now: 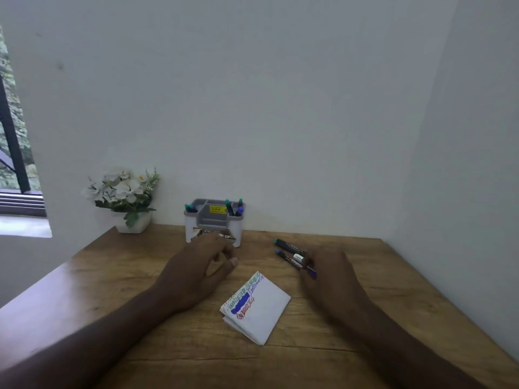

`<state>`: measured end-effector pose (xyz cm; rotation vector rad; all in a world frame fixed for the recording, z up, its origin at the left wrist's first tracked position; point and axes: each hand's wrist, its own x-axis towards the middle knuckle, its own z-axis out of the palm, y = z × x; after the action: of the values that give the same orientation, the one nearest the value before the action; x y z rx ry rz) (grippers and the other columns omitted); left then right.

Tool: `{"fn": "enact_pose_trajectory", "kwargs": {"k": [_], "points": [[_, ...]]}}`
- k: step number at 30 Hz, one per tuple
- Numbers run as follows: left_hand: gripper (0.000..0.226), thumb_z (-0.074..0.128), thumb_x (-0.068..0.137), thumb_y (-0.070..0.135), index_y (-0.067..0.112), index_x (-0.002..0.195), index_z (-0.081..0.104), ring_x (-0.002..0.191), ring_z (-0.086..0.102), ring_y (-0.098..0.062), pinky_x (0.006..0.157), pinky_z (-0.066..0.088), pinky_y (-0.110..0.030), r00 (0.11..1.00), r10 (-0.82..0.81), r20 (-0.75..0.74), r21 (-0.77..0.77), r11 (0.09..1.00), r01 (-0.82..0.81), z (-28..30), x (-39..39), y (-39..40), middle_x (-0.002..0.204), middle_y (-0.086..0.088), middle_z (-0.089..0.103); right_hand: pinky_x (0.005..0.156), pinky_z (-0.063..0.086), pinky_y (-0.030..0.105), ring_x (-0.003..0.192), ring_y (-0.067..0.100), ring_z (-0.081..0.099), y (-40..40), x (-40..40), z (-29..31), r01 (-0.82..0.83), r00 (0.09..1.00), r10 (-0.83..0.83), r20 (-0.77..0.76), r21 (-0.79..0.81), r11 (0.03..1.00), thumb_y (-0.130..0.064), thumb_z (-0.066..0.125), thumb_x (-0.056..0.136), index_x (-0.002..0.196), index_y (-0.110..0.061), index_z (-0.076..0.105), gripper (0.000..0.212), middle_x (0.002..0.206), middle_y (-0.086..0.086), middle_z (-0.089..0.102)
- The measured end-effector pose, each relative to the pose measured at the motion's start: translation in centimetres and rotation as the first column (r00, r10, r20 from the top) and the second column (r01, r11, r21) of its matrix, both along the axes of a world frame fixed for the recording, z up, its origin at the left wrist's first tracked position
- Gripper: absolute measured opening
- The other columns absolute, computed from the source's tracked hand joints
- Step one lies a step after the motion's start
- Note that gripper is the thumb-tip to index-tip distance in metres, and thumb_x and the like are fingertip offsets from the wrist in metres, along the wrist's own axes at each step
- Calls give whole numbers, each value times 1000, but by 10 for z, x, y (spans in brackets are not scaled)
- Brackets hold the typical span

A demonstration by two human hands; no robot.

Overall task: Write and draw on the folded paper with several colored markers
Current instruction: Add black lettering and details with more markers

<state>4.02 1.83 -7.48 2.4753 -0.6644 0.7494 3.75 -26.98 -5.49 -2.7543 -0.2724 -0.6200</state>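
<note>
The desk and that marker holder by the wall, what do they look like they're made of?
The desk looks like wood or wood-look laminate: tan grain lines, a soft sheen. The marker holder looks like moulded plastic, with a grey top, white base and smooth matte walls.

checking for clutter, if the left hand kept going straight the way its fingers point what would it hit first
Most likely the organizer holding markers against the wall. The left hand reaches forward with its fingertips just short of the organizer's base, nothing between them. Depth is hard to judge from this one view.
</note>
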Motion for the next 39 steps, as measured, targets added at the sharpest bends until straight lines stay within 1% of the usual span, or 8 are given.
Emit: {"fn": "enact_pose_trajectory", "kwargs": {"k": [4, 9, 13, 17, 23, 26, 32, 39], "points": [[21, 49, 95, 59, 42, 104, 58, 92, 54, 4, 69, 45, -19, 1000, -8, 16, 40, 999, 8, -1, 3, 1, 98, 27, 55, 60, 38, 12, 78, 6, 60, 2, 8, -5, -23, 998, 23, -56, 7, 1000, -17, 71, 87, 100, -25, 76, 15, 94, -5, 73], [11, 57, 99, 46, 37, 103, 62, 94, 50, 8, 70, 36, -10, 996, -58, 71, 77, 996, 53, 5, -8, -7, 101, 24, 56, 73, 41, 15, 88, 4, 55, 16, 2, -5, -44, 997, 45, -56, 29, 999, -22, 64, 99, 137, -24, 63, 37, 118, -3, 71], [23, 46, 102, 50, 35, 112, 60, 97, 52, 5, 74, 39, -14, 994, -80, 74, -1, 997, 80, 7, -14, -14, 105, 23, 56, 72, 51, 18, 91, 2, 64, 34, -14, 1, -177, 983, 175, 47, 440, 880, -22, 62, 102, 126, -30, 66, 25, 106, -13, 71], [34, 39, 105, 52, 31, 124, 58, 103, 54, -1, 82, 46, -22, 988, -151, 37, -6, 988, 152, 9, -20, -22, 116, 19, 58, 86, 65, 36, 97, 9, 75, 47, -22, -8, -212, 954, 298, -25, 644, 735, -33, 76, 91, 108, -30, 69, 18, 105, -12, 77], [49, 40, 102, 61, 35, 143, 50, 101, 40, 11, 84, 32, -13, 986, -165, -19, 96, 981, 166, 9, -19, -25, 118, 29, 41, 74, 61, 18, 88, -2, 75, 46, -23, -13, -252, 953, 302, 34, 642, 724, -45, 84, 78, 91, -41, 74, 17, 89, -20, 79], [51, 36, 103, 60, 32, 143, 51, 103, 40, 7, 87, 36, -22, 984, -179, -13, 110, 978, 179, 9, -20, -25, 117, 25, 46, 82, 65, 31, 91, 3, 75, 49, -26, -14, -203, 963, 269, -1, 650, 732, -58, 80, 72, 104, -33, 77, 41, 99, -13, 80], [39, 37, 107, 43, 24, 134, 56, 98, 40, 4, 87, 36, -27, 980, -193, 39, 121, 975, 187, 9, -21, -27, 116, 4, 64, 87, 65, 46, 91, 13, 78, 53, -32, -10, -265, 943, 330, 50, 713, 649, -35, 82, 86, 109, -25, 78, 25, 100, -7, 81], [27, 45, 109, 26, 16, 130, 59, 98, 43, -2, 84, 35, -26, 984, -173, 36, 146, 975, 167, 8, -20, -26, 116, -2, 65, 88, 63, 32, 94, 9, 78, 54, -32, -12, -246, 946, 320, 43, 739, 627, -51, 78, 80, 116, -27, 74, 42, 103, -10, 80]]}}
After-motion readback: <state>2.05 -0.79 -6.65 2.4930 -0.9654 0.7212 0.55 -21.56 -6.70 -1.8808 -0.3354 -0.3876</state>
